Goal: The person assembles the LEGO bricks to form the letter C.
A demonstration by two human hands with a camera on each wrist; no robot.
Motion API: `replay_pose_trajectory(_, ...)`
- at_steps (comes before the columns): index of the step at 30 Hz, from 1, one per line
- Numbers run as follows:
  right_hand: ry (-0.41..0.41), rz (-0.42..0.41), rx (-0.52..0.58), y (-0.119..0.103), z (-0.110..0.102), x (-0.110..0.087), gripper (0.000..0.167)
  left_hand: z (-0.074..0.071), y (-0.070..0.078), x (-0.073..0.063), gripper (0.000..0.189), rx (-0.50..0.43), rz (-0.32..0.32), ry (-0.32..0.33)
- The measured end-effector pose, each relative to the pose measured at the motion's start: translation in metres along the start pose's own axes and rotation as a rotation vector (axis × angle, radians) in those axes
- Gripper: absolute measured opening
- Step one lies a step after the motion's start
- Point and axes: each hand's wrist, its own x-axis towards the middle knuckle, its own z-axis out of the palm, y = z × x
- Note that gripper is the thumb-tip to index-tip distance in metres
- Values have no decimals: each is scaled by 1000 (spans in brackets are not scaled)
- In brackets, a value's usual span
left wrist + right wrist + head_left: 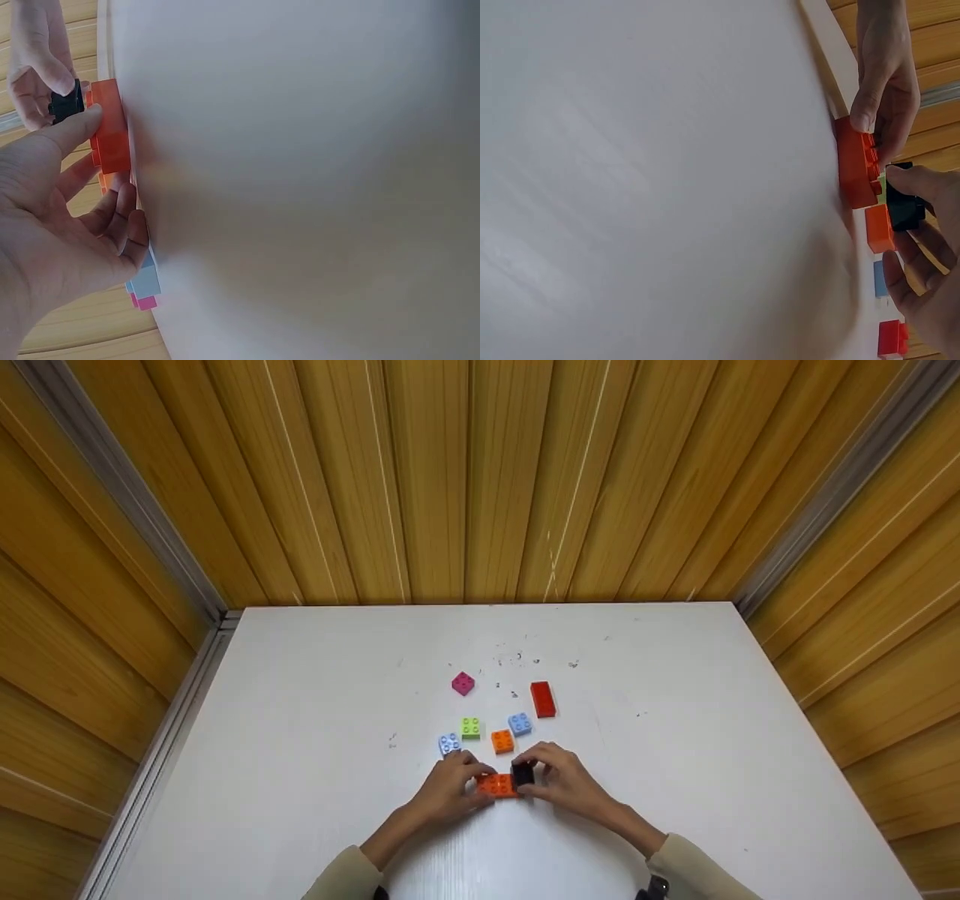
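The black brick [904, 204] is just above the studs at the right end of the long orange-red brick [495, 786]; the step in hand looks like fitting one onto the other, and the next move calls for lining up, then pressing down. The right hand [564, 781] pinches the black brick between thumb and fingers, parted only by its width. The left hand [450, 787] grips the long one's left end (its lower fingers curl loosely). Beyond lies a small orange brick [502, 742].
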Motion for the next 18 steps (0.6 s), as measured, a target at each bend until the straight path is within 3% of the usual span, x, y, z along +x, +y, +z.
replay_pose_trajectory(11, -61, 78, 49, -5, 4, -1, 35, 0, 3, -5, 35, -7, -6, 13)
replay_pose_trajectory(18, -93, 68, 38, -3, 5, 1, 36, 3, 2, -9, 34, -1, -5, 21)
